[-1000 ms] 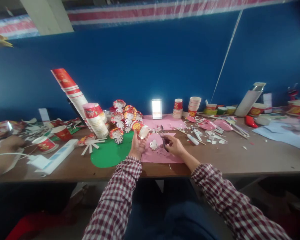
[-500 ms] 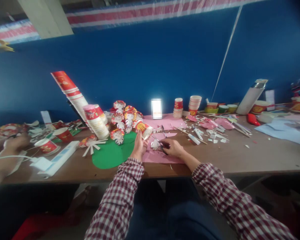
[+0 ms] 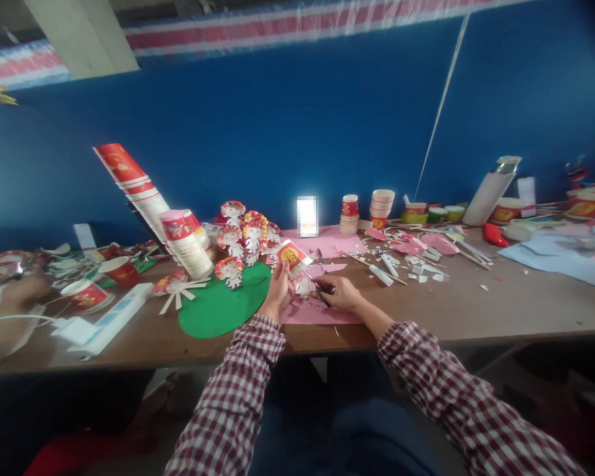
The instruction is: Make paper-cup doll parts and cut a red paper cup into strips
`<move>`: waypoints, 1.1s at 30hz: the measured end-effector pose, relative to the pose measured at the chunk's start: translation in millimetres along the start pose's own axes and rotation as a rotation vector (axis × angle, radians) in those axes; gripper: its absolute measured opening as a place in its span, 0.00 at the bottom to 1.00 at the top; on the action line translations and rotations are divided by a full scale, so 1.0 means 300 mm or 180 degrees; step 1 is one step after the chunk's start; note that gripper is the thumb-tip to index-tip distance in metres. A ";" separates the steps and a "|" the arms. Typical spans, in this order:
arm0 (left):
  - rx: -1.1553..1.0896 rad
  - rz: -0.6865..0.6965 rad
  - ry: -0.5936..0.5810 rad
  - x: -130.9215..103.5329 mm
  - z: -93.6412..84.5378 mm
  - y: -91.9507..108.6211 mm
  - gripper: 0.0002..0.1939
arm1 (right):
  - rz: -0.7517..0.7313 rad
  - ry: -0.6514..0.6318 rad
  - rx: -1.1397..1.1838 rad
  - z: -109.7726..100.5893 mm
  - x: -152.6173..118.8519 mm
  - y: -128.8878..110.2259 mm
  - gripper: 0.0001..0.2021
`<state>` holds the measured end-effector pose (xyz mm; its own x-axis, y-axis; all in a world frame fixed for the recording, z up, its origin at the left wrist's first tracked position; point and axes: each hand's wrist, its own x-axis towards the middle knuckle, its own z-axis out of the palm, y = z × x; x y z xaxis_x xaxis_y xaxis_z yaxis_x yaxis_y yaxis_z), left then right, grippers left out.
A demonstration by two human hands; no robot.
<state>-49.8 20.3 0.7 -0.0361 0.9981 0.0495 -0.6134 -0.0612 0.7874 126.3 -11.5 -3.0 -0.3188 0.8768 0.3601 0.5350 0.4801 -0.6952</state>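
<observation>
My left hand (image 3: 278,291) is closed around a red paper cup piece (image 3: 291,255) with a yellow emblem and a white edge. In my right hand (image 3: 343,294) are dark-handled scissors (image 3: 321,291), their blades pointing left at the cup piece. Whether the blades touch the paper is too blurred to tell. Below both hands lies pink paper (image 3: 307,314) with white scraps on it. To the left, a green paper oval (image 3: 223,307) lies flat, and several cut-paper figures with red-and-yellow tops (image 3: 255,231) stand behind it.
A tall leaning stack of paper cups (image 3: 143,192) stands at left, near a white power strip (image 3: 119,320). Another person's hand (image 3: 22,297) works at far left. Cup stacks (image 3: 382,208), paper scraps (image 3: 426,271) and blue paper (image 3: 560,254) lie to the right.
The view has shifted slightly, moving the scene a little left. The cup piece has turned slightly in my left hand; the scissors stay close to it.
</observation>
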 end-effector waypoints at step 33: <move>0.0022 -0.0152 0.0043 -0.002 0.009 -0.002 0.18 | 0.0208 -0.0068 0.0449 -0.003 0.005 -0.020 0.21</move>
<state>-47.4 19.7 1.8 -0.0175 0.9998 0.0033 -0.6092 -0.0133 0.7929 123.4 -13.1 2.3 -0.3043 0.9044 0.2990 0.4404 0.4119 -0.7978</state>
